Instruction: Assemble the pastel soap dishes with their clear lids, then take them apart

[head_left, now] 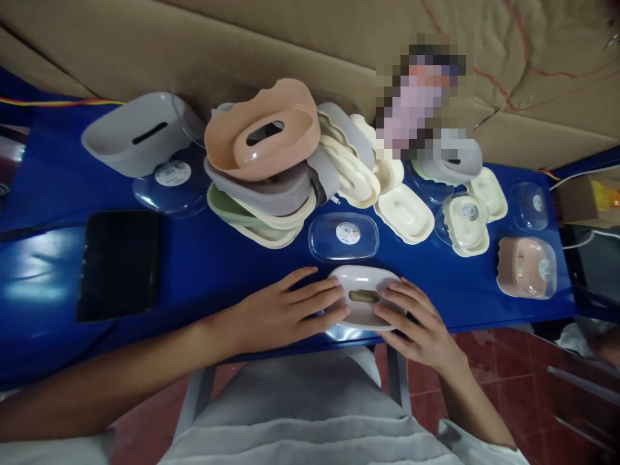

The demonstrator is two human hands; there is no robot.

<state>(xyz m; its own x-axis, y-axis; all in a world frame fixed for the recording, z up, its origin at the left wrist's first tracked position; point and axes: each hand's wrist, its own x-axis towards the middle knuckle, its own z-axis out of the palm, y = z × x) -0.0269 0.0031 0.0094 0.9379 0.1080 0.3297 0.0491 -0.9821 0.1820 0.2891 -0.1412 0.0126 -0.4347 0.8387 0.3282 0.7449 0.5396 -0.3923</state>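
Note:
A pale grey oval tissue box cover [364, 281] with a slot in its middle lies near the front edge of the blue table. My left hand [295, 303] grips its left end, three fingertips on top and the little finger stretched out beyond. Around the right end are the fingers of my right hand [416, 316], with its thumb low at the near rim. Through the slot something dull yellowish shows. Just behind the cover is a clear plastic lid [322, 242] with a round white label.
Stacked covers rise behind, a peach one [225, 142] on top. Cream pieces [411, 216] lie right of them. A grey box [109, 139] and black tablet [119, 265] are left. A peach box [508, 268] under a clear lid sits near the right end. A pixelated patch hides one object.

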